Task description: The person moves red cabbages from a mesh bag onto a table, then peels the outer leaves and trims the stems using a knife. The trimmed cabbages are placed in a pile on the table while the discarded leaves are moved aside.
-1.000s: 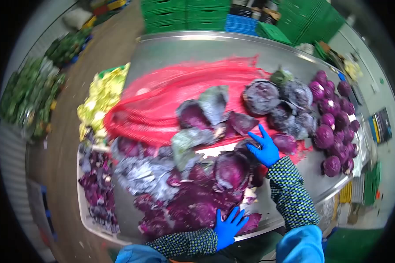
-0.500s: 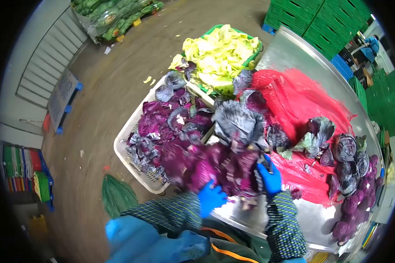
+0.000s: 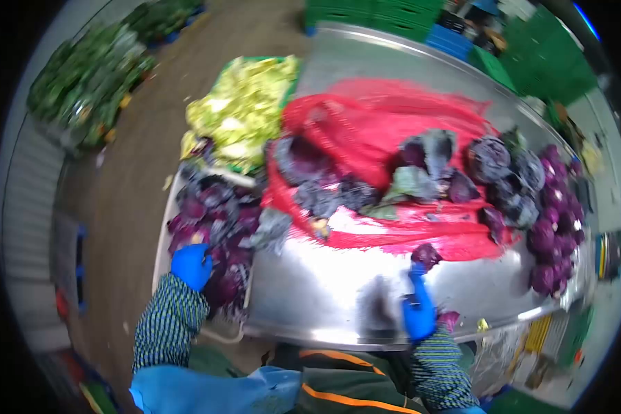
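Note:
My left hand (image 3: 191, 265), in a blue glove, hangs over the white crate (image 3: 164, 238) of purple cabbage leaves (image 3: 217, 214) at the table's left end. Blur hides whether its fingers are curled. On the bare steel table (image 3: 324, 290), my right hand (image 3: 418, 310), also gloved blue, lies flat. Its fingers stretch toward a small purple cabbage scrap (image 3: 426, 255) at the edge of the red net sack (image 3: 386, 124). Trimmed red cabbage heads (image 3: 552, 234) are heaped at the right end, with untrimmed ones (image 3: 490, 159) on the sack.
A green crate of pale yellow-green leaves (image 3: 245, 103) stands beyond the white crate. Bagged greens (image 3: 90, 76) lie on the floor at far left. Green and blue crates (image 3: 462, 27) are stacked behind the table. Loose outer leaves (image 3: 324, 196) lie on the sack.
The pile of purple leaves in front of me has gone from the table into the white crate. My left hand moved left over the crate. My right hand stayed on the steel.

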{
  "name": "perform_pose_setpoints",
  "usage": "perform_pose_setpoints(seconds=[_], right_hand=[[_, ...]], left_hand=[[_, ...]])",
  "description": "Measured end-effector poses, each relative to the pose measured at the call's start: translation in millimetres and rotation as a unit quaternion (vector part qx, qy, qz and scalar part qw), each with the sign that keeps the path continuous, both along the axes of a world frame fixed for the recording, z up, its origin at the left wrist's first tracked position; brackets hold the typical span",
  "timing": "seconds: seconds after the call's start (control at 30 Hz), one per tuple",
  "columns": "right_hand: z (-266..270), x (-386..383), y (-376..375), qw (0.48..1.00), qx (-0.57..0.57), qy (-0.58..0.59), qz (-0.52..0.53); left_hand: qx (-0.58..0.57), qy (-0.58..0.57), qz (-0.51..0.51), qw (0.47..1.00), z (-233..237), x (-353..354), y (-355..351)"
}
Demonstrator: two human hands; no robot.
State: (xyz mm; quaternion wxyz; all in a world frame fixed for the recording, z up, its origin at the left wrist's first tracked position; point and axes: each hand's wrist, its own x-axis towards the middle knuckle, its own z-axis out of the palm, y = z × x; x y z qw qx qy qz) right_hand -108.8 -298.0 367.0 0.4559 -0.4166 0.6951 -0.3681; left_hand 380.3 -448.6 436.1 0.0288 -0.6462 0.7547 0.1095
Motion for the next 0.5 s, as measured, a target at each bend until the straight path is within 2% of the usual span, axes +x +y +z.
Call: perform_pose_setpoints(seconds=[0.03,0.07,0.1,0.13,0.17,0.2,0.23,0.27,0.3,0.33,0.37,0.4,0.47,0.5], right_hand=[[71.2,-27.1,-1.5,0.899,-0.142,0.411,0.048],[67.1,-54.5,9.0,0.896,-0.138,0.421,0.027],[53.2,-79.0,27.3,0.921,0.04,0.385,0.036],[38.9,-98.9,46.2,0.919,0.214,0.329,0.039],[34.2,-112.9,55.2,0.889,0.376,0.257,0.04],[65.8,-67.9,26.5,0.914,0.38,0.09,0.106],[-17.0,-54.5,63.3,0.941,0.19,0.242,0.139],[-27.2,-2.9,71.1,0.95,0.003,0.308,-0.044],[40.0,27.2,33.5,0.969,0.217,-0.046,-0.107],[46.6,50.0,17.1,0.938,0.154,-0.208,-0.231],[49.7,60.4,6.8,0.864,0.079,-0.361,-0.342],[55.7,56.7,1.7,0.858,0.069,-0.361,-0.358],[67.3,40.3,-6.6,0.889,0.067,-0.257,-0.372],[71.6,27.3,-2.5,0.897,0.05,-0.248,-0.363]], left_hand=[[-0.088,0.077,-0.022,0.993,10.4,-34.4,-17.0],[-0.089,0.205,-0.035,0.974,24.1,-72.2,-37.4],[-0.183,0.278,-0.108,0.937,22.2,-112.9,-59.6],[-0.185,0.293,-0.166,0.923,16.0,-149.5,-78.0],[-0.162,0.332,-0.208,0.906,29.8,-204.8,-94.0],[-0.162,0.331,-0.26,0.893,32.6,-258.3,-105.2],[-0.143,0.359,-0.319,0.866,21.2,-308.8,-113.3],[-0.119,0.322,-0.368,0.864,17.0,-357.8,-115.9],[-0.09,0.265,-0.392,0.876,14.0,-403.0,-112.4],[-0.055,0.232,-0.423,0.874,3.6,-441.9,-109.5],[-0.009,0.14,-0.436,0.889,3.0,-473.1,-99.0],[-0.044,0.056,-0.465,0.883,-14.6,-495.8,-88.4],[-0.246,0.027,-0.47,0.847,-134.1,-535.9,-74.5],[-0.147,0.064,-0.467,0.87,-144.2,-552.0,-72.9]])
